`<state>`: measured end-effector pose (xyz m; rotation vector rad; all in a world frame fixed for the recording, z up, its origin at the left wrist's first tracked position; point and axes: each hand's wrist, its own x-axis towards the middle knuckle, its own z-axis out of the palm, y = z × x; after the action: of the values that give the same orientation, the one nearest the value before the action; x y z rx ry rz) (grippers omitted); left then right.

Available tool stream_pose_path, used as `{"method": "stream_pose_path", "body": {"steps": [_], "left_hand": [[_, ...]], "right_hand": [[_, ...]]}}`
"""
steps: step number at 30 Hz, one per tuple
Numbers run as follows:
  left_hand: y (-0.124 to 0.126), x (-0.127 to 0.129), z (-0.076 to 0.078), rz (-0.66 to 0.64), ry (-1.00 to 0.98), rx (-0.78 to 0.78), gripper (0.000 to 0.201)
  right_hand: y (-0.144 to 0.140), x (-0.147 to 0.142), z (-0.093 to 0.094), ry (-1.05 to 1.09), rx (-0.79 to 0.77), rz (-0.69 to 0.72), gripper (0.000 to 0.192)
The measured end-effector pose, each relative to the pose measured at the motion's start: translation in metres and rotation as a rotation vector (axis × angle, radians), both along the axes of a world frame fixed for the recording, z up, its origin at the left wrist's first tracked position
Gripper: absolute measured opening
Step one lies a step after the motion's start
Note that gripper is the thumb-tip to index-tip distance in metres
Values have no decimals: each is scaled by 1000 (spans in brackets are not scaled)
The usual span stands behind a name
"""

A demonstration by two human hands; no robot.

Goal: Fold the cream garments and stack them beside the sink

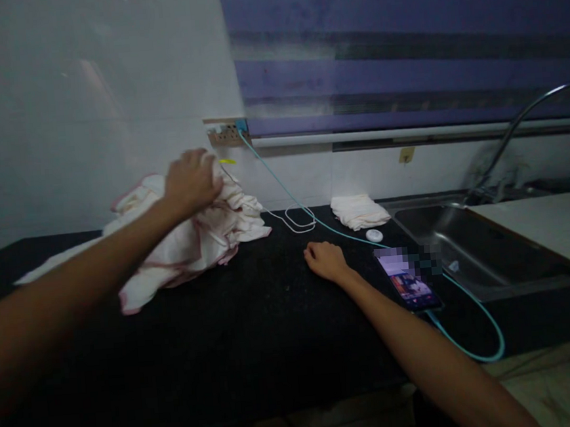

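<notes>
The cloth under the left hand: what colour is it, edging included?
The cloth is cream-white with pink edging, seen in the head view.

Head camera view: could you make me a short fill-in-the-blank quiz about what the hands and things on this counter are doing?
1. The left hand grips a crumpled white ____.
2. The right hand rests on the black stone ____.
3. The lit smartphone is plugged into a turquoise ____.
4. A folded white rag lies beside the steel ____.

Missing words: cloth; countertop; cable; sink
</notes>
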<state>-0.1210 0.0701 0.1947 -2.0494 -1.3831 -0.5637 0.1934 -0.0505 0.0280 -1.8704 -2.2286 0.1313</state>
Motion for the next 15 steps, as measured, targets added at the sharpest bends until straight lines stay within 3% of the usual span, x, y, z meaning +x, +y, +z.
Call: {"method": "stream_pose_path", "body": {"steps": [1,3,6,9,11,13,15], "left_hand": [[11,-22,11,101,-80,31,71],[24,-56,14,358,-288,-161,88],[21,-79,-19,444,-373,-364,79],[7,-77,-60,457,-392,-277,67],[1,-73,-72,466,-399,-221,64],[0,-73,-66,461,-400,-219,65],[1,-76,-46,410,-374,-232,66]], "right_hand": [[0,0,0,-3,3,0,41],[0,-1,1,-5,7,-1,41],[0,-1,1,9,8,-5,41],[1,0,0,22,8,-6,41],[1,0,0,27,5,-5,41],[1,0,0,30,-3,-7,40],[0,-1,2,36,-7,-10,39]]}}
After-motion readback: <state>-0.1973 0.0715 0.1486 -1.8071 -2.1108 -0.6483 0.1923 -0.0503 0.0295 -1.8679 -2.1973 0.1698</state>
